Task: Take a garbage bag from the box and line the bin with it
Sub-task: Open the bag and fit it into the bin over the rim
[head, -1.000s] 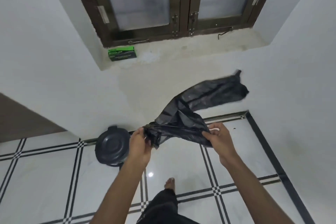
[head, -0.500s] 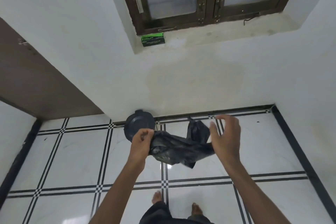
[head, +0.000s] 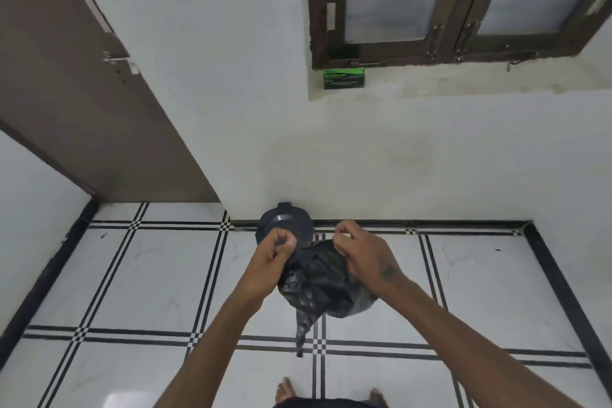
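Note:
A crumpled black garbage bag (head: 318,281) hangs between my hands above the tiled floor, its tail drooping toward my feet. My left hand (head: 273,258) pinches the bag's upper edge with curled fingers. My right hand (head: 361,253) grips the same edge a little to the right. Just beyond my hands, a dark round bin (head: 284,223) with its lid closed stands on the floor against the wall, partly hidden by my left hand. The green garbage bag box (head: 344,78) sits on the window sill, up and to the right.
A brown door (head: 82,93) fills the left side. A dark-framed window (head: 463,10) is above the sill (head: 480,81). White floor tiles (head: 159,278) with black lines spread around. My bare feet (head: 288,391) show at the bottom edge.
The view swung left and down. The bag dropped from billowing up to the right to hanging bunched between my hands, and my right hand closed on it. The bin is now just beyond my hands.

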The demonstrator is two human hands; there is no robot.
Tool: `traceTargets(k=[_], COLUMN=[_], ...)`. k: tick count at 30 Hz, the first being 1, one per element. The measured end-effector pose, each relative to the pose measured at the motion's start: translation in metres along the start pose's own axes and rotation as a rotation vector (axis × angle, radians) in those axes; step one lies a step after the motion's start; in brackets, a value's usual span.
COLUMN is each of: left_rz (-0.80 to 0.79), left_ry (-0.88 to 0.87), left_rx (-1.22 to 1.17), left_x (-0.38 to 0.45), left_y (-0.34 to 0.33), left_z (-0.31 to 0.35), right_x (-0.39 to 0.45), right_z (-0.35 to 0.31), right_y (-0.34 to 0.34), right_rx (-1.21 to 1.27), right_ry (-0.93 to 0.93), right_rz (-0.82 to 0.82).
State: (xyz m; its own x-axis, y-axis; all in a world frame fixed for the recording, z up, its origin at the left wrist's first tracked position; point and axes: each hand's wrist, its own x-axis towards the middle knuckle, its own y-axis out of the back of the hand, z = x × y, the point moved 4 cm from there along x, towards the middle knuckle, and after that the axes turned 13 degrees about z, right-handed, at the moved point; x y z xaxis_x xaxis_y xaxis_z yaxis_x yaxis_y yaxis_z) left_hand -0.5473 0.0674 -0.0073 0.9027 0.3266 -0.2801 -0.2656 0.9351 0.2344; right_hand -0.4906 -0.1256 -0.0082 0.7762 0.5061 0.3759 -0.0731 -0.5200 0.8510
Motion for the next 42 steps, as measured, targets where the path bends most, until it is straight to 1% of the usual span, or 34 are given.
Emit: traceTargets(k=[1,3,5,8,9,10,12,14,16,18,20,22,23,24,26,27,28,30,32,34,35,36,38,40,42], left_rz=[0.011,0.061,0.107,0.089,0.081,0.073,0.028,-0.013,-0.025,-0.015,0.018,0.041,0.034,0.024,-0.005,-0.029,-0.050,-0.075,-0.078,-0.066,-0.061,-0.054,0.002,0.144,0.274], left_ry=[0.014,0.048,0.141,0.289,0.326,0.344,0.334,0.314,0.276,0.240,0.213,0.166,0.140,0.117,0.089,0.088,0.097,0.122,0.127,0.125,0.128,0.135,0.147,0.121,0.050], left_rx=[-0.002,-0.039,-0.201,-0.425,-0.443,-0.424,-0.370,-0.331,-0.326,-0.345,-0.341,-0.310,-0.278,-0.245,-0.209,-0.220,-0.245,-0.305,-0.376,-0.420,-0.417,-0.403,-0.355,-0.200,0.046], left_x=[0.005,0.015,0.026,0.038,0.041,0.044,0.051,0.056,0.063,0.069,0.077,0.086,0.090,0.095,0.104,0.107,0.110,0.116,0.120,0.124,0.125,0.127,0.133,0.140,0.146], left_y=[0.014,0.038,0.063,0.098,0.108,0.119,0.132,0.139,0.140,0.140,0.138,0.134,0.131,0.128,0.120,0.117,0.112,0.102,0.095,0.090,0.087,0.085,0.082,0.086,0.094], left_z=[-0.004,-0.006,-0.005,-0.002,-0.002,-0.004,-0.003,-0.003,-0.004,-0.004,-0.005,-0.003,0.000,0.005,0.015,0.021,0.029,0.046,0.064,0.079,0.084,0.087,0.087,0.080,0.072], right_x=[0.010,0.029,0.041,0.048,0.048,0.049,0.049,0.048,0.055,0.065,0.078,0.089,0.093,0.097,0.102,0.106,0.112,0.127,0.144,0.158,0.163,0.168,0.176,0.184,0.192], right_z=[-0.014,-0.038,-0.049,-0.051,-0.044,-0.038,-0.024,-0.009,0.002,0.003,-0.009,-0.032,-0.043,-0.053,-0.062,-0.064,-0.061,-0.051,-0.041,-0.033,-0.029,-0.023,-0.011,0.004,0.017], right_y=[-0.004,-0.016,-0.036,-0.072,-0.082,-0.086,-0.085,-0.086,-0.084,-0.080,-0.073,-0.067,-0.068,-0.071,-0.087,-0.096,-0.103,-0.111,-0.112,-0.109,-0.109,-0.109,-0.110,-0.109,-0.108], right_rx=[-0.024,-0.004,0.037,-0.111,-0.163,-0.183,-0.200,-0.166,-0.041,0.112,0.242,0.389,0.483,0.560,0.614,0.621,0.648,0.739,0.854,0.931,0.933,0.909,0.854,0.809,0.780], right_ry=[0.041,0.026,-0.007,0.084,0.054,-0.026,-0.214,-0.392,-0.537,-0.600,-0.563,-0.456,-0.400,-0.355,-0.275,-0.230,-0.201,-0.204,-0.296,-0.385,-0.390,-0.373,-0.346,-0.342,-0.333], right_rz=[0.006,-0.012,-0.072,-0.126,-0.127,-0.117,-0.012,0.082,0.123,0.162,0.222,0.253,0.213,0.108,-0.187,-0.288,-0.353,-0.374,-0.390,-0.474,-0.488,-0.463,-0.368,-0.275,-0.234])
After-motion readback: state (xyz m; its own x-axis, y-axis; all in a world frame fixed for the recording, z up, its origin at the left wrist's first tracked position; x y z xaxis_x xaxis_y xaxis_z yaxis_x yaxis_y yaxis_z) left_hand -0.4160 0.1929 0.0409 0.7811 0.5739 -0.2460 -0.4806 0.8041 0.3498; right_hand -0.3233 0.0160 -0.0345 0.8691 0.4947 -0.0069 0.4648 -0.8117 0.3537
